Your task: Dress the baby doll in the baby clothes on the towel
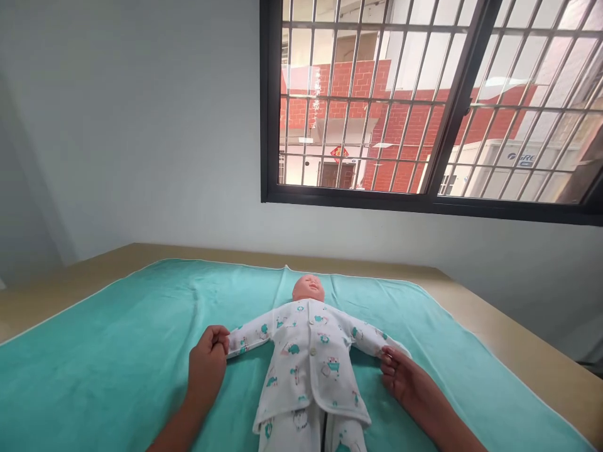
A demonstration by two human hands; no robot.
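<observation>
A baby doll (pixel 308 287) lies on its back on a teal blanket (pixel 141 326), its head toward the wall and its arms spread. It wears a white printed jacket (pixel 301 364) with buttons down the front, and matching trousers (pixel 292 433). My left hand (pixel 210 358) is closed on the cuff of the sleeve at the picture's left. At the other side, my right hand (pixel 407 376) pinches the opposite sleeve (pixel 372 336) near its end. Both of the doll's hands are hidden from sight. The lower legs run out of the picture.
The blanket lies on a light wooden table (pixel 509 333), whose bare edges show around it. A pale wall (pixel 164 125) stands behind, with a dark-framed, barred window (pixel 358 198) at the upper right.
</observation>
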